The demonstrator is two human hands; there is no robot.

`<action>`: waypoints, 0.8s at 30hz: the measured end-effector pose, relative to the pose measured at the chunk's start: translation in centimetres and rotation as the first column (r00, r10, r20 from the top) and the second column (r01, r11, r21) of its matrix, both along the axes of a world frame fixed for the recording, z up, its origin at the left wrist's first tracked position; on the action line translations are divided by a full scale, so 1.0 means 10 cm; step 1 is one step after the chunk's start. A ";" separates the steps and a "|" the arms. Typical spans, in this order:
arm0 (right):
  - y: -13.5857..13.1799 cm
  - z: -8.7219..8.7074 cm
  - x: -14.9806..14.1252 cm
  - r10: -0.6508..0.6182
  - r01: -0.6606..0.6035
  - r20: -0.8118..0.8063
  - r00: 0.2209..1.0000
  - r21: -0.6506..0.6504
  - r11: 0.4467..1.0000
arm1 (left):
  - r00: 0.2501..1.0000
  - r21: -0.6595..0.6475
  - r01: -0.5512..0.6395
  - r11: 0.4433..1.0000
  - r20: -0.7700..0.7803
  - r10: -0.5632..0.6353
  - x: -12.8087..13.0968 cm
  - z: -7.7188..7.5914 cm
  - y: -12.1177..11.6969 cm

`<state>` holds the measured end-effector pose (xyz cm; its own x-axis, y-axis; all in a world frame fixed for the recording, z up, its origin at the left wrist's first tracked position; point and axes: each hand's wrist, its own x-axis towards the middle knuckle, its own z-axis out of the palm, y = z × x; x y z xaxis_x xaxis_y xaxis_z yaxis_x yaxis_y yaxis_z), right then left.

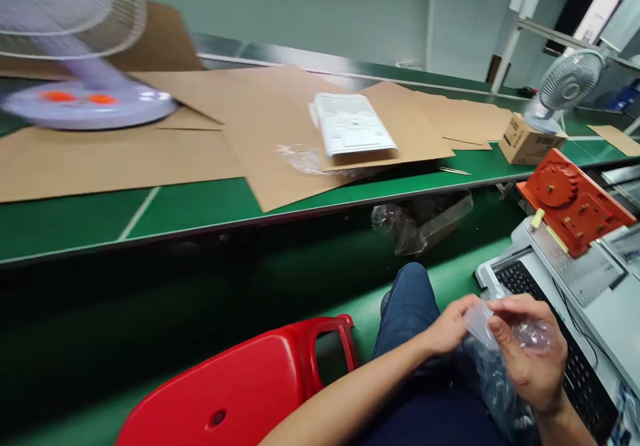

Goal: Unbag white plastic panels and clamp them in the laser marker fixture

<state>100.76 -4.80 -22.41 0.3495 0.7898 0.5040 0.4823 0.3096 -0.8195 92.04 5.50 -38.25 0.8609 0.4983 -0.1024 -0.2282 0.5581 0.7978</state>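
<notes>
A clear plastic bag hangs over my lap, gathered between both hands. My left hand pinches its upper edge. On the other side my right hand is curled around a crumpled part of the same bag, thumb toward the camera. Whether anything lies inside the bag I cannot make out. Just beyond my right hand is a black keyboard on a pale machine. Up on the green bench, a white plastic housing rests on cardboard, with crumpled clear plastic beside it.
Cardboard sheets cover much of the green bench. A purple fan stands at left; a grey fan sits on a small box. An orange fixture tops the machine. A red chair is at my left.
</notes>
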 end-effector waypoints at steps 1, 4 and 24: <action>-0.13 -0.06 0.10 -0.091 0.091 0.006 0.996 -0.024 0.996 | 0.998 0.017 -0.062 0.998 -0.026 0.062 -0.06 0.01 0.03; -0.56 -0.40 0.36 -0.328 0.326 0.028 0.944 -0.205 0.923 | 0.988 -0.015 -0.154 0.988 -0.022 0.154 -0.24 0.13 -0.04; -1.37 -1.26 0.80 -0.538 0.366 -0.719 0.440 -0.403 0.839 | 0.997 0.787 -0.067 0.613 0.027 0.075 -0.30 0.39 -0.46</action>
<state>108.79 -18.50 -34.96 0.8561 0.4312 -0.2850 -0.3468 0.0705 -0.9353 89.01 0.94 -34.40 0.8203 0.4507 0.3520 -0.2309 -0.3021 0.9249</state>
